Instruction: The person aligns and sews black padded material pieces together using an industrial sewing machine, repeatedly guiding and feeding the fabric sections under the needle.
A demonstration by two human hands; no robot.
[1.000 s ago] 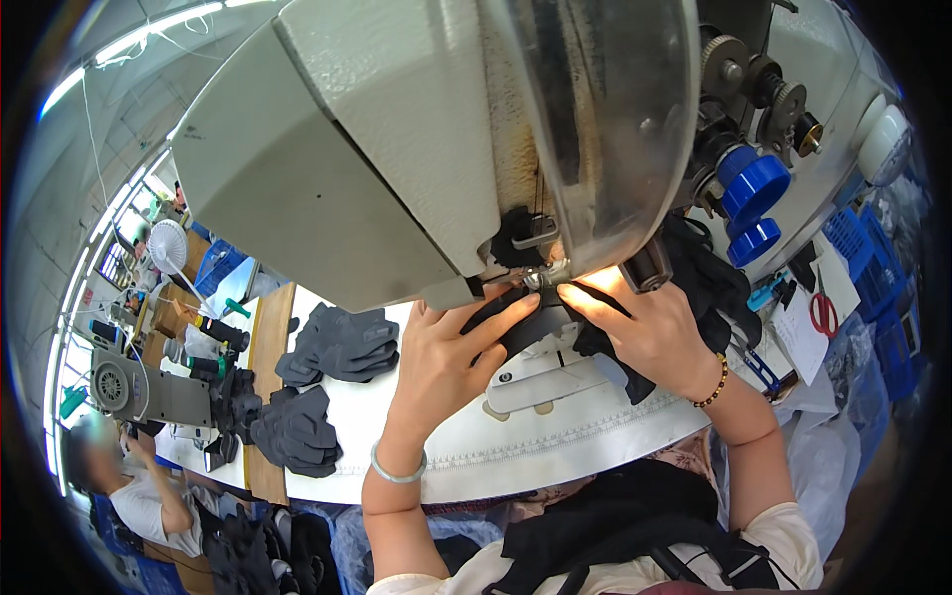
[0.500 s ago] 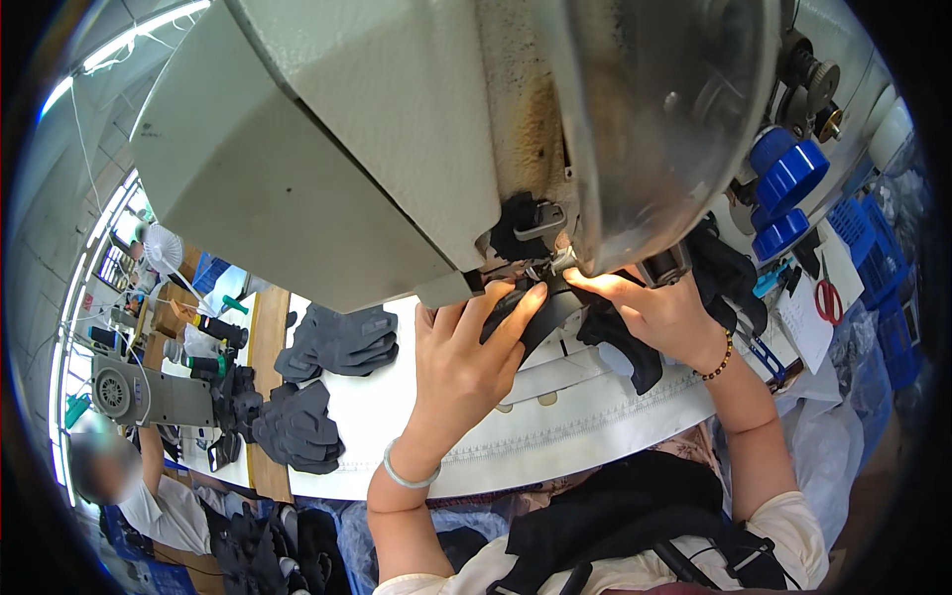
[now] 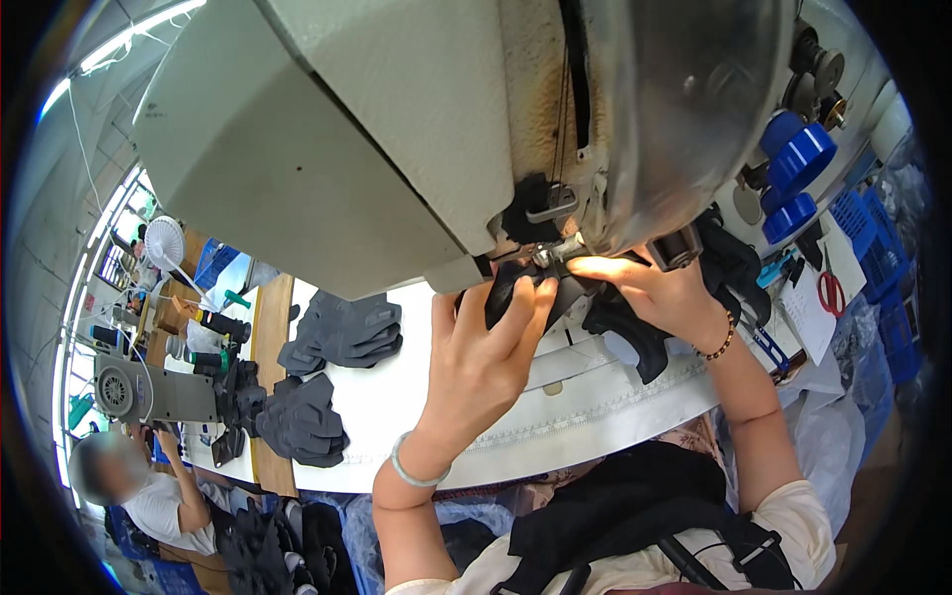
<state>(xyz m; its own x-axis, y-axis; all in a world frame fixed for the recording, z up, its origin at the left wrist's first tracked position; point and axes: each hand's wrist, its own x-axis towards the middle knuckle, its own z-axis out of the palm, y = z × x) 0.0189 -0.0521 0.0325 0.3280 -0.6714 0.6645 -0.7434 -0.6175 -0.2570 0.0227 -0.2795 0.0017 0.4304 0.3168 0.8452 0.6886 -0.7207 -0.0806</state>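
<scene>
A sewing machine (image 3: 377, 139) with a pale grey body looms over the white table. Under its presser foot (image 3: 548, 254) lies a black fabric piece (image 3: 514, 288), mostly hidden by my fingers. My left hand (image 3: 486, 347) pinches its near-left part, with thumb and fingertips close to the foot. From the right, my right hand (image 3: 662, 297) grips the same cloth, its index finger stretched toward the foot. Loose black fabric (image 3: 640, 342) hangs below this hand onto the table. Whether the needle is in the cloth cannot be made out.
Two stacks of dark grey gloves, one farther back (image 3: 347, 327) and one nearer (image 3: 300, 421), lie left of my hands. Red-handled scissors (image 3: 831, 294), paper and blue thread-stand parts (image 3: 801, 159) are at the right. A co-worker (image 3: 164, 506) sits by another machine (image 3: 159, 387).
My left hand has shifted slightly right and its fingers are closer to the presser foot. The right hand keeps its hold. At the far left, the co-worker's head and arms have moved.
</scene>
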